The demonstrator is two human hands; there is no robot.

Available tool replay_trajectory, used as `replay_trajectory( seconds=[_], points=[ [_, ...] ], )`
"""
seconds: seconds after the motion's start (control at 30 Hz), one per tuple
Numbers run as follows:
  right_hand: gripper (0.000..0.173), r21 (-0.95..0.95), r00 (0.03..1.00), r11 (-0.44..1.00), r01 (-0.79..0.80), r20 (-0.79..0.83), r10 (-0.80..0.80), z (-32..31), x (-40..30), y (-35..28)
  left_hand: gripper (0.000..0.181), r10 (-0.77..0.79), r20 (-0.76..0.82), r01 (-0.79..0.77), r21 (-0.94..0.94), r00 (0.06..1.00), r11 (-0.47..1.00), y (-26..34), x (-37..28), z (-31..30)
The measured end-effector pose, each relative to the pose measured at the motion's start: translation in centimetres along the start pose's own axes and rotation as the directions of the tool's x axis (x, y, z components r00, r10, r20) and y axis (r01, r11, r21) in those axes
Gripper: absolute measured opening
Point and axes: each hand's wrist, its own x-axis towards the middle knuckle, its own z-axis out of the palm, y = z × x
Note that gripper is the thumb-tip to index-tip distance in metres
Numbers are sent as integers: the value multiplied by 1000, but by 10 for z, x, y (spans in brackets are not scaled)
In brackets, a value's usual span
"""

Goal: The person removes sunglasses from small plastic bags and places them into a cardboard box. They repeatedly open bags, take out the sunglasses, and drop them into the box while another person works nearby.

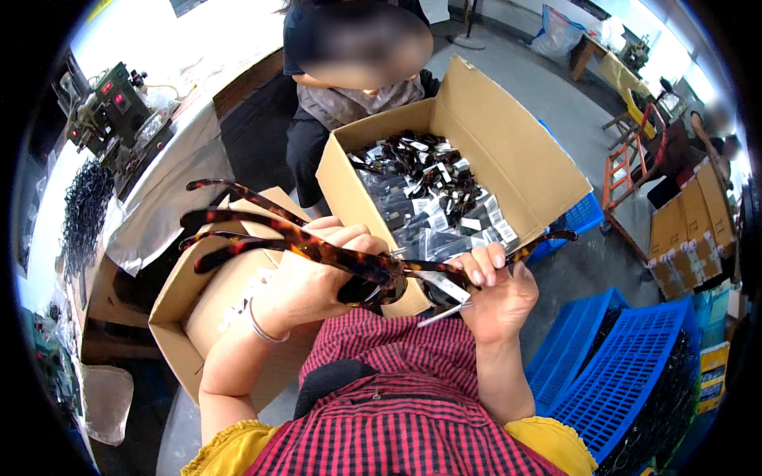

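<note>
My left hand (318, 276) is closed around several tortoiseshell sunglasses (280, 238), whose temples stick out to the left. Between thumb and fingers, my right hand (497, 285) pinches the temple of one more pair, close to its dark lens; the temple's tip (556, 235) points right. A white tag (447, 287) hangs at this pair beside my right fingers, with a thin pale strip (443, 314) below it. Behind my hands, an open cardboard box (506, 149) holds many dark glasses and clear bags with white labels.
A second open cardboard box (172, 291) lies under my left forearm. Blue plastic baskets (619, 369) stand at right. A person (351, 101) sits across the large box. A worktable with a small machine (113, 107) is at left. An orange trolley (622, 172) and stacked boxes (690, 220) stand farther right.
</note>
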Motion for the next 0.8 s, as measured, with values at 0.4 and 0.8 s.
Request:
replay_trajectory(
  seconds=[0.4,0.8],
  points=[
    [10,-235,973,972,-18,-226,-37,1,1,4,35,76,-49,-71,103,996,992,-4,9,5],
    [22,-92,993,990,-109,-51,105,-4,-1,5,6,-439,-441,300,-351,783,887,-24,-19,56]
  ],
)
